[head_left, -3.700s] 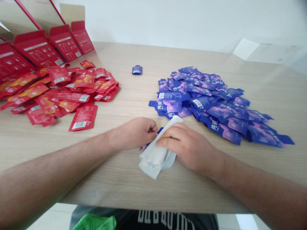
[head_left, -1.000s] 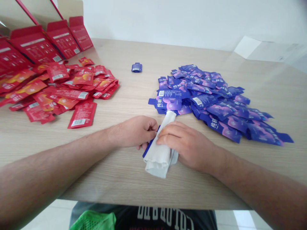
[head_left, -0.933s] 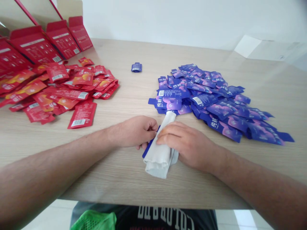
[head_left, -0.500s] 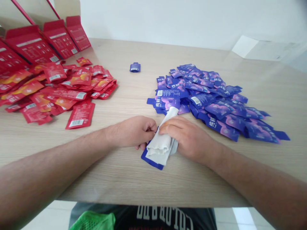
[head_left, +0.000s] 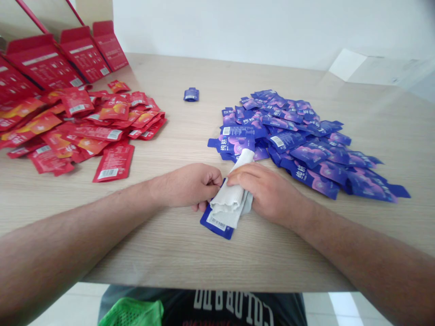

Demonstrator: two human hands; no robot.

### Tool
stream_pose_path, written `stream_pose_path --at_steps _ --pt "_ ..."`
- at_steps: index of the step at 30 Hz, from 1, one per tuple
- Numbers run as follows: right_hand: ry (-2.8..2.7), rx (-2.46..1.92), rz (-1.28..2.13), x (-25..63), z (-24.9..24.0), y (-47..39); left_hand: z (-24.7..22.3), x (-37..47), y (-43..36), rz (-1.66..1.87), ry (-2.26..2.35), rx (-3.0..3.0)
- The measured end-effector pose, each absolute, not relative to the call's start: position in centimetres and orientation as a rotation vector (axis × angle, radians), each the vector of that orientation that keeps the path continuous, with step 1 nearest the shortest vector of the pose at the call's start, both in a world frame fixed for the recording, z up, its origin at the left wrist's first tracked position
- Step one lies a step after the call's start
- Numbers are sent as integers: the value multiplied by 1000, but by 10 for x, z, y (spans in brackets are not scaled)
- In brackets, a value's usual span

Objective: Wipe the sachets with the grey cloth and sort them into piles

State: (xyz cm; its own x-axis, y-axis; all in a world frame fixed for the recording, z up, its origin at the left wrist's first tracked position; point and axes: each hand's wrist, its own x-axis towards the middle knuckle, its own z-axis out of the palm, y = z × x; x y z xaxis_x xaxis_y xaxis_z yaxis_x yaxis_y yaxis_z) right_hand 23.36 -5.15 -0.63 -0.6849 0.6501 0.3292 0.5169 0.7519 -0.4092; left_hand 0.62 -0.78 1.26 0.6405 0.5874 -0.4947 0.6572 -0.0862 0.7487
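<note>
Head view: left hand (head_left: 194,184) pinching blue pouch (head_left: 216,225), right hand (head_left: 268,189) gripping white cloth (head_left: 228,197) over it, apparently for wiping; next stroke likely calls for a steady pouch.

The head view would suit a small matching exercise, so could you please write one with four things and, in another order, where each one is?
Things:
1. Cloth
2. Left hand
3. Red packets
4. Green mesh

Places:
A. Heaped on the left side of the table
B. In the right hand, partly covering a blue packet
C. Below the table's near edge
D. At the blue packet's left edge

Pairs: 1-B, 2-D, 3-A, 4-C
</note>
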Motion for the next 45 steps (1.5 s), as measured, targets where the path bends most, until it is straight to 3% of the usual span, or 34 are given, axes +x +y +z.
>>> stream_pose_path --at_steps 28,35,41,45 --pt "-2492 -726 430 234 -8 -48 18 7 -9 -98 993 1747" --pt "-2411 -928 245 229 -9 -55 12 6 -7 12 1036 1751" --pt "-2598 -685 353 212 0 -74 9 4 -5 40 1015 1709" --pt "-2524 -773 335 217 -3 -68 9 5 -5 60 1037 1749"
